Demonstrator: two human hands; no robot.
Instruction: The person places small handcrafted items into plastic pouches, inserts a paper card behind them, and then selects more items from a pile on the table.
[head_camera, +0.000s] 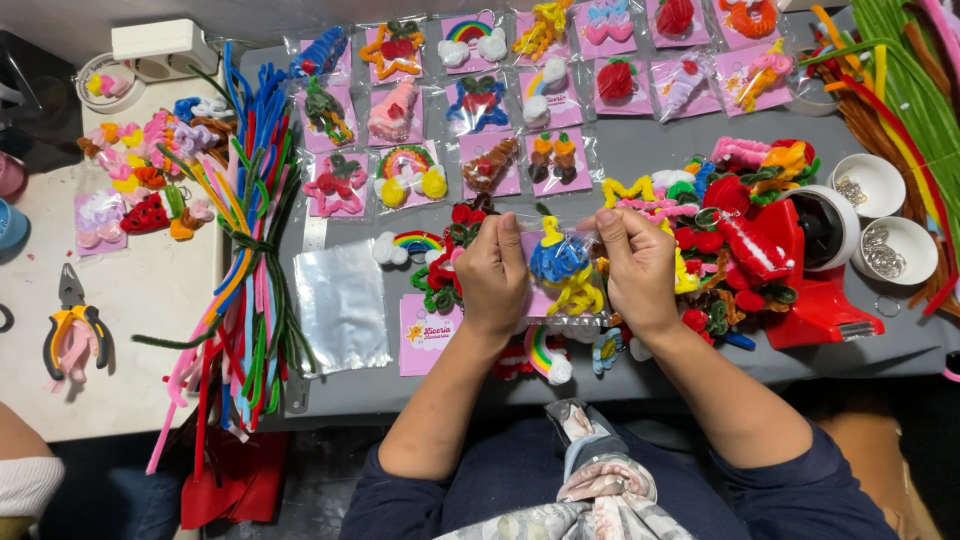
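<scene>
Both hands hold one clear plastic bag (560, 300) above the grey table (640, 150). Inside it sits a blue and yellow pipe-cleaner figure (562, 268) on a pink card. My left hand (492, 275) pinches the bag's top left edge. My right hand (637, 268) pinches the top right edge. Under the bag lie loose pipe-cleaner figures, among them a rainbow with white clouds (416, 243) and a red and green flower (445, 280).
Rows of bagged figures on pink cards (480, 100) fill the far side. A bundle of coloured pipe cleaners (250, 250) and empty clear bags (342, 305) lie left. Pliers (72, 325) sit far left. A red device (815, 270) and white bowls of rings (895, 250) stand right.
</scene>
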